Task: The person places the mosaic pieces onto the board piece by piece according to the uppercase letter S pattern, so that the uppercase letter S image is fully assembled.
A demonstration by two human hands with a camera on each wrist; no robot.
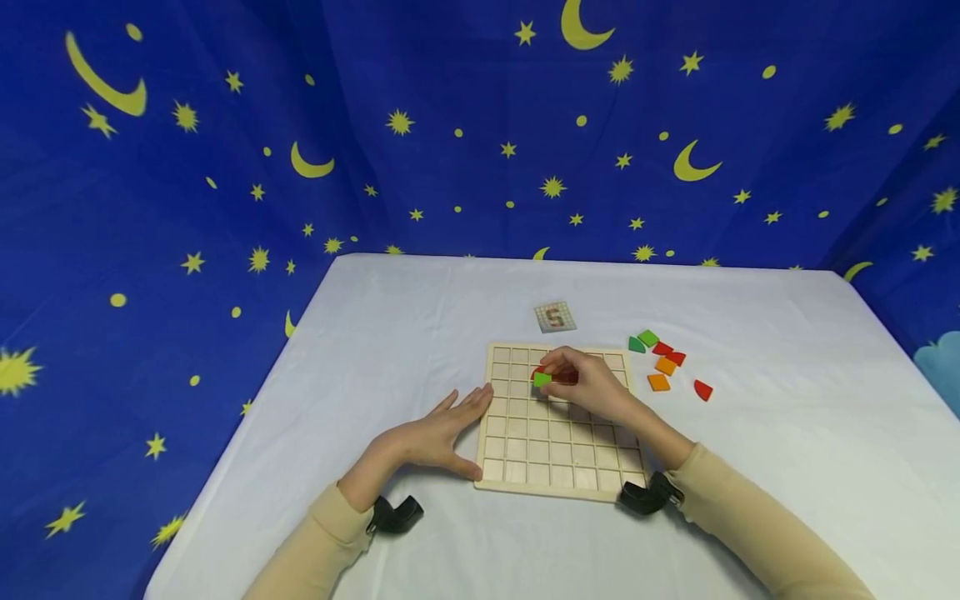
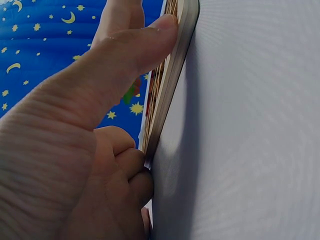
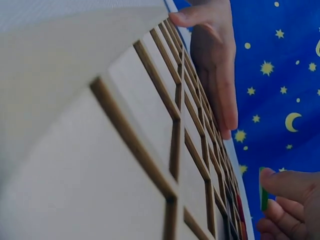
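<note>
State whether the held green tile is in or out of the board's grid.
Out: the right hand pinches the green tile, and the right wrist view shows it clear of the board.

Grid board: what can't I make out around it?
Head view: right hand hides parts of the grid board and red pieces beneath.
Head view: card detail too small to read.
Right wrist: green piece edge-on, outline lost.
Left wrist: left hand and slant mostly hide the grid board.

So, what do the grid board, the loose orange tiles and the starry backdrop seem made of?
Grid board: probably wood, matt; pale tan with browner ridges. Loose orange tiles: painted wood or plastic, smooth-looking; the flat, even colour leaves it open. Starry backdrop: likely printed cloth, matt; it hangs in soft folds.
</note>
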